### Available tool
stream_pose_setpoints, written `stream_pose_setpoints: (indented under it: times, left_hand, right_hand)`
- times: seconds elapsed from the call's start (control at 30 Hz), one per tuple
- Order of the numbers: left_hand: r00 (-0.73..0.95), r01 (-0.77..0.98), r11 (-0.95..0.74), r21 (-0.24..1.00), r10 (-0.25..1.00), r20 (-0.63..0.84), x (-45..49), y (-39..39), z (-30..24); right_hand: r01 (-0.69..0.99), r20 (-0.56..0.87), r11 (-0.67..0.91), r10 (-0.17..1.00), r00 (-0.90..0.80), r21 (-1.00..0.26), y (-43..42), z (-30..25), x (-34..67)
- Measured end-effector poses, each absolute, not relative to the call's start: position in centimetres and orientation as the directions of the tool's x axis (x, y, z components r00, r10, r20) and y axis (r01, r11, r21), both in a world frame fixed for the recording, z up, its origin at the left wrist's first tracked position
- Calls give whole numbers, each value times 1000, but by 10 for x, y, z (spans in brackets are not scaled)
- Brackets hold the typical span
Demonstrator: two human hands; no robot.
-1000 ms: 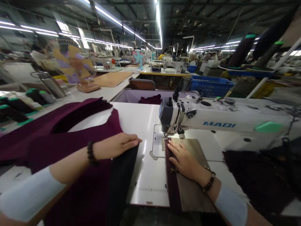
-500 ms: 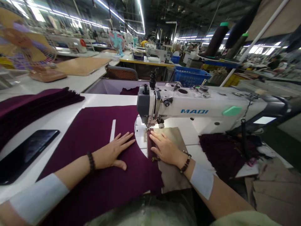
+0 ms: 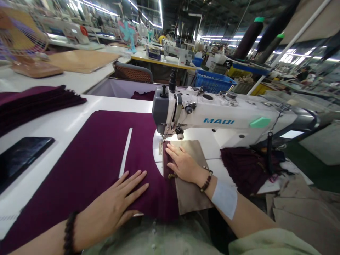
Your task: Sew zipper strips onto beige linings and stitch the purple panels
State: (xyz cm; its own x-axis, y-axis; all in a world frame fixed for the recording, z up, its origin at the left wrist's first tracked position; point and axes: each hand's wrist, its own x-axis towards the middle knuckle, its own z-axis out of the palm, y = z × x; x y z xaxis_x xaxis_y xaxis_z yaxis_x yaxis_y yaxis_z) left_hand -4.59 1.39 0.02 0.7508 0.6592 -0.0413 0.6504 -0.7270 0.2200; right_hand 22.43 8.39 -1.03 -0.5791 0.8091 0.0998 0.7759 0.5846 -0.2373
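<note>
Rests left hand [image 3: 115,202] with spread fingers on purple cloth [image 3: 98,145] at eight o'clock. Lays right hand [image 3: 186,168], also spread, upon beige cloth [image 3: 191,196] at five o'clock, near sewing machine [image 3: 220,111] at three.

This is a sewing workshop, as large as a factory floor. An industrial sewing machine [image 3: 225,115] marked MAQI spans the centre right of the frame, with thread cones [image 3: 249,39] at the upper right and a stack of cut maroon cloth [image 3: 34,106] at the left edge. More machines [image 3: 183,56] stand on worktables across the top, under rows of strip lights [image 3: 160,14] and a dark roof [image 3: 223,12].
</note>
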Motion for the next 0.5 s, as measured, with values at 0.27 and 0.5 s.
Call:
stream_pose_setpoints:
  times: [0.27,0.5]
  left_hand:
    - [679,631,-494,598,725,-117,-23,29,51]
    - [691,610,-416,674,695,-197,14,56,60]
  right_hand:
    - [731,96,663,747,-657,-161,60,-24,231]
    - [743,192,665,741,-644,-74,57,-22,227]
